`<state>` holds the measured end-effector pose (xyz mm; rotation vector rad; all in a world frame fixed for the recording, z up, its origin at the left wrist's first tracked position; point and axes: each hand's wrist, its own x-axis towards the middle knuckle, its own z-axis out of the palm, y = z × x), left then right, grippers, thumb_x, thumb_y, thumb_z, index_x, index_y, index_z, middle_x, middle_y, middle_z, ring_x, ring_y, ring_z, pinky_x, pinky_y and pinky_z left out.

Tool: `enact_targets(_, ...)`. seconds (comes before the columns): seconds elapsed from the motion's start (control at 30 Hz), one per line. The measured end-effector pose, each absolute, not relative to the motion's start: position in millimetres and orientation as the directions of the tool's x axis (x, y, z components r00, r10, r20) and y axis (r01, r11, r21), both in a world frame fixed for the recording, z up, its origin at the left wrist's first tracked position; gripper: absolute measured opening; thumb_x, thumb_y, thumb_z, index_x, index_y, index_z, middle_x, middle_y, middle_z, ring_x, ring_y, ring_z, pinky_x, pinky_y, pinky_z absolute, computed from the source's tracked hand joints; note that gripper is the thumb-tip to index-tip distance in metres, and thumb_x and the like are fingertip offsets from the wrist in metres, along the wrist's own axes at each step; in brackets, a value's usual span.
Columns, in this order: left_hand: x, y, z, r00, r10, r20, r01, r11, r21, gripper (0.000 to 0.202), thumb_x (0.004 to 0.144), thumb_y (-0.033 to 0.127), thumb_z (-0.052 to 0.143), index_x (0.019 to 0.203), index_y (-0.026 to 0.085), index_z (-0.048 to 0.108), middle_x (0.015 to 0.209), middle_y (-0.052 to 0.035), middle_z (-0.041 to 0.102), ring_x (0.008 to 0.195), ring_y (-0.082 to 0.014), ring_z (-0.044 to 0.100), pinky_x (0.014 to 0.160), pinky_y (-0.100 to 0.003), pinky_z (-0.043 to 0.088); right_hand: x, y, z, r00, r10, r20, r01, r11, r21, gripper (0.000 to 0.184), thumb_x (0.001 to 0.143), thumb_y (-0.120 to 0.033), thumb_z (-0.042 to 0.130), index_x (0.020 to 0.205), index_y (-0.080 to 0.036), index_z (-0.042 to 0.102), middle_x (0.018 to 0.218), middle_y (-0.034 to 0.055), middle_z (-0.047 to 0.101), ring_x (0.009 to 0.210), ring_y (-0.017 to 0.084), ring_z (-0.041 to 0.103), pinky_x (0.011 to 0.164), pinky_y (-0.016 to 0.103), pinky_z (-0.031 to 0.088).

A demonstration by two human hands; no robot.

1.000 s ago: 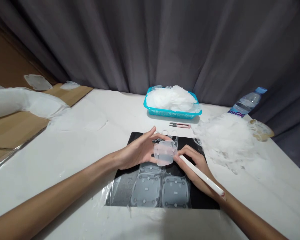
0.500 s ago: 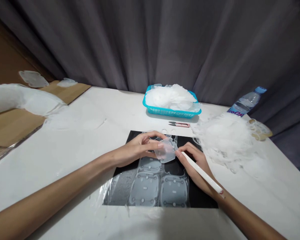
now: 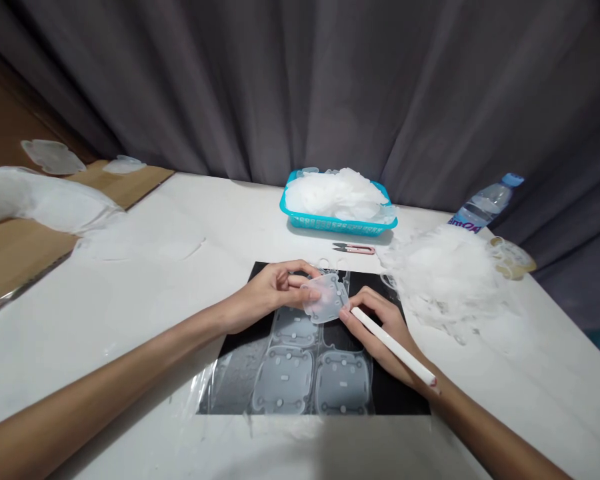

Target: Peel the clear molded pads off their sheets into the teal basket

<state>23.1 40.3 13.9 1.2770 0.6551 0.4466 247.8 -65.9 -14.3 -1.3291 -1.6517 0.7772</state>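
Observation:
Between the thumb and fingers of my left hand [image 3: 285,290] is a translucent, frosted silicone-like piece [image 3: 327,300] with rounded corners and small holes, tilted up. My right hand [image 3: 383,327] grips a slim white pen-like tool [image 3: 397,348]; its working tip is hidden by my fingers. The right fingertips touch the piece's right edge. Below my hands lies a black mat [image 3: 395,393] under clear film, bearing a sheet of similar moulded pieces [image 3: 283,380] with small raised tabs.
A turquoise basket [image 3: 340,223] heaped with white translucent pieces stands at the back. Pink-handled thread snips [image 3: 354,249] lie before it. To the right are a pile of thin translucent scraps [image 3: 440,273] and a water bottle [image 3: 487,203]. Cardboard [image 3: 25,267] with translucent pieces lies at left.
The whole view has shifted slightly, so things appear a little further left. Both hands keep their hold, with the piece turned only slightly between them.

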Motion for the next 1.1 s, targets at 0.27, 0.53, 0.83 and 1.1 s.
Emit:
enact_targets(0.27,25.4,42.0,18.9,0.73,0.635,-0.252,0.091,0.276,0.957,0.025,0.09,0.032,0.079,0.104,0.017,0.066,0.088,-0.0037,0.079,0.078,-0.0157,0.074,0.077,-0.028,0.059,247.2,-65.3,-17.3,-0.036,0.966,0.255,0.468,0.242,-0.85,0.016,0.102,-0.031,0.055,0.091,-0.021,0.061,0.087,-0.0006,0.054,0.071,0.013,0.051,0.067,0.026,0.04)
enact_targets(0.53,22.1,44.2,19.2,0.758,0.603,-0.25,0.112,0.258,0.96,0.024,0.092,0.035,0.076,0.105,0.016,0.066,0.093,-0.0058,0.079,0.082,-0.0162,0.075,0.082,-0.03,0.059,246.4,-63.8,-22.1,-0.043,0.96,0.278,0.494,0.262,-0.829,0.014,0.102,-0.03,0.052,0.093,-0.021,0.06,0.087,-0.0005,0.052,0.069,0.013,0.05,0.065,0.026,0.041)
enact_targets(0.83,17.9,46.7,11.8,0.772,0.601,-0.207,0.119,0.182,0.976,0.023,0.091,0.036,0.076,0.102,0.017,0.066,0.09,-0.0038,0.076,0.082,-0.0165,0.072,0.078,-0.029,0.056,244.4,-63.8,-22.1,-0.067,0.935,0.348,0.488,0.335,-0.806,0.01,0.1,-0.025,0.053,0.094,-0.022,0.06,0.087,0.0006,0.054,0.071,0.013,0.054,0.066,0.026,0.044)
enact_targets(1.1,14.2,74.3,24.3,0.576,0.807,-0.127,0.173,0.032,0.984,0.038,0.081,0.046,0.083,0.099,0.016,0.068,0.079,-0.0038,0.076,0.069,-0.0161,0.07,0.065,-0.025,0.054,244.8,-61.6,-28.4,-0.043,0.933,0.357,0.523,0.326,-0.788,0.018,0.103,-0.026,0.049,0.111,-0.022,0.064,0.093,0.002,0.057,0.073,0.014,0.058,0.069,0.026,0.047)
